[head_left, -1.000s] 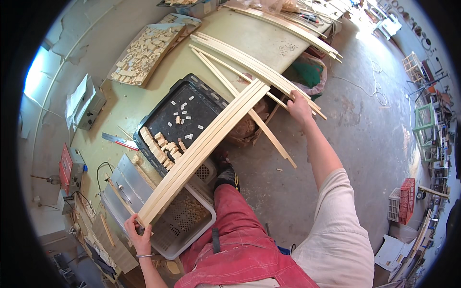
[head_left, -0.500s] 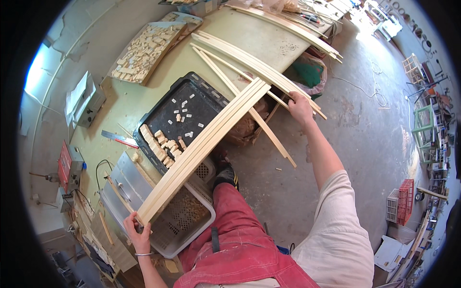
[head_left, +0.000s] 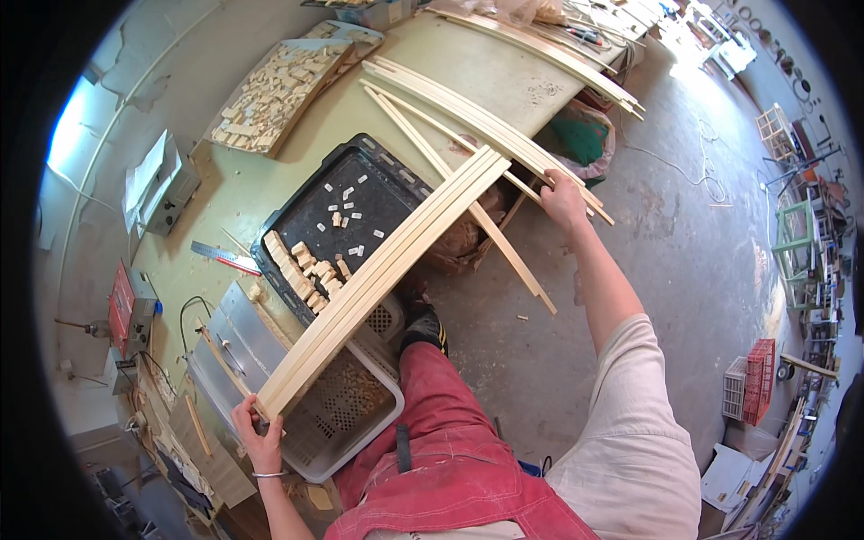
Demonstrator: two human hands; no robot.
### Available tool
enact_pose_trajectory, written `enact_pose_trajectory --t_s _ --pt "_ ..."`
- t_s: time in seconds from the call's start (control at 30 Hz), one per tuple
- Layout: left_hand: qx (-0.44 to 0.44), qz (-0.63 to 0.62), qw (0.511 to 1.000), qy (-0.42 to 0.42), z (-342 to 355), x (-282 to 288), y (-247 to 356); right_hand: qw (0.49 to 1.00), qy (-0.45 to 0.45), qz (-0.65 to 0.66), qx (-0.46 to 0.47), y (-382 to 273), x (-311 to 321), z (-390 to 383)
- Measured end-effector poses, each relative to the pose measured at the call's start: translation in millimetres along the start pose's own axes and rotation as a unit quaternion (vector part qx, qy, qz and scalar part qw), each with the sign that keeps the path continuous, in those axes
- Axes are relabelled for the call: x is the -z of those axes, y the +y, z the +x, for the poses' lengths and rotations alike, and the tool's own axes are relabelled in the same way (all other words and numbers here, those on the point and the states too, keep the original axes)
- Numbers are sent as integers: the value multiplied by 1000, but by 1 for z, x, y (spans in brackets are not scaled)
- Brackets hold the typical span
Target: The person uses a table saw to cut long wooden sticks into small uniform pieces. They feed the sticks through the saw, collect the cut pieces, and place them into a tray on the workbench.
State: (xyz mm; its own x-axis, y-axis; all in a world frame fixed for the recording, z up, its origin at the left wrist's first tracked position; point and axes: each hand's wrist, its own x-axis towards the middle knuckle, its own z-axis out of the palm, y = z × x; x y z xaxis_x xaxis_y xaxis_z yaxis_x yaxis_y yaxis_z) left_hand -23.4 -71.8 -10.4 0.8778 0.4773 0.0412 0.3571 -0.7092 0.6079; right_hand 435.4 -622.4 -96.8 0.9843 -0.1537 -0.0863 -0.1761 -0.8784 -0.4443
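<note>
My left hand (head_left: 258, 436) is closed round the near end of several pale wooden strips (head_left: 382, 282) lying side by side. They slant up to the right, across the near side of a black tray (head_left: 389, 191). Out to the right, my right hand (head_left: 564, 202) is closed on the edge of a second bundle of long strips (head_left: 504, 135), near its right end. That bundle rests on the table and juts past its edge. Loose strips (head_left: 504, 245) cross beneath the left-hand bundle's far end. In the tray lie small wooden blocks (head_left: 292, 265) and small pale pieces (head_left: 349, 193).
A grey plastic crate (head_left: 393, 418) stands below the left-hand strips, beside my legs. A metal-topped machine (head_left: 247, 328) and a handsaw (head_left: 225, 257) are at the left. Farther back, a board (head_left: 270, 94) bears many wooden pieces. A lined bin (head_left: 585, 139) stands by the table's right edge.
</note>
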Motion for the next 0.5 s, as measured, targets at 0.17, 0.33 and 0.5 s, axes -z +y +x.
enact_pose_trajectory --t_s 0.17,0.33,0.5 --pt "2 6 1000 -3 0 1 2 1000 5 18 -3 0 1 6" --pt "-8 11 1000 3 1 0 3 1000 11 17 13 -4 3 6" --pt "2 7 1000 -6 0 1 3 999 22 17 39 1 1 13"
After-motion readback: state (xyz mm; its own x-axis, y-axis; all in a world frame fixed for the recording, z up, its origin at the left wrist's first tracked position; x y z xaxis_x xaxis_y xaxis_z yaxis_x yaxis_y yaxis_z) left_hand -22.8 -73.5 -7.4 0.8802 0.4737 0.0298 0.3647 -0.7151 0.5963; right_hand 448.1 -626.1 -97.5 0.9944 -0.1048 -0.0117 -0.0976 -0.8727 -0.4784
